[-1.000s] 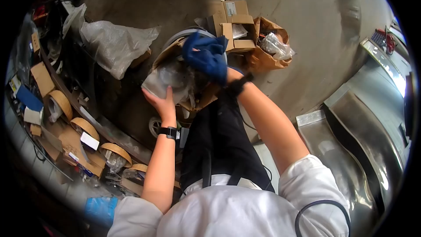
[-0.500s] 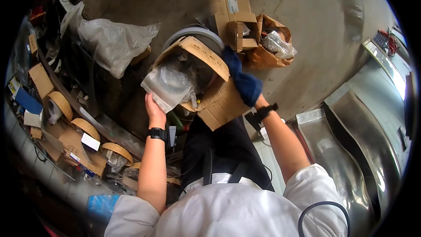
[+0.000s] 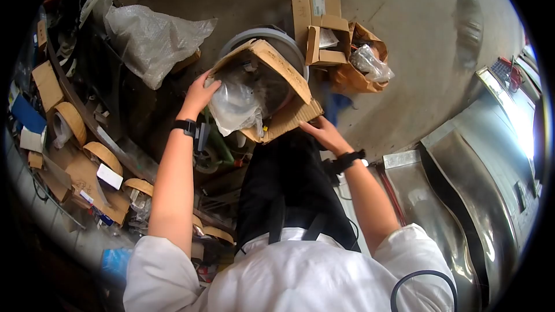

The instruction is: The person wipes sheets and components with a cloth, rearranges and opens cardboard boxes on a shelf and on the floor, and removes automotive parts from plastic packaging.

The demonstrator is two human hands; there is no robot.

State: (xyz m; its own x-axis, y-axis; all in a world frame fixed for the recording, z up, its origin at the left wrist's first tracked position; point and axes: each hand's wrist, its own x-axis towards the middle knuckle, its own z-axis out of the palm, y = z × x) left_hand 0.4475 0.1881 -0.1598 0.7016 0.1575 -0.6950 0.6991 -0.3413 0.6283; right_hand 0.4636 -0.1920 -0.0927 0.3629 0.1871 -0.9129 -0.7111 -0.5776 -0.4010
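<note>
An open cardboard box (image 3: pixel 287 75) is tilted in front of me, with a clear plastic bag (image 3: pixel 234 104) and darker contents inside. My left hand (image 3: pixel 200 93) grips the box's left edge, its thumb over the rim near the plastic. At the lower right, my right hand (image 3: pixel 325 133) holds the box's flap, its thumb on the near side and other fingers partly hidden. A blue cloth (image 3: pixel 337 106), blurred, is just beyond my right hand and apart from it. Behind the box shows the grey rim of a round bin (image 3: pixel 280 36).
Further off stand small cardboard boxes (image 3: pixel 317 8) and a brown paper bag (image 3: pixel 361 81) with plastic in it. Bubble wrap (image 3: pixel 153 40) lies at upper left. Cartons and packaging (image 3: pixel 95 179) crowd the left side; shiny metal panels (image 3: pixel 462 190) lie at right.
My right hand has let go of the blue cloth and taken the box's flap. My left hand has moved up to the box's left edge. The flap has swung up.
</note>
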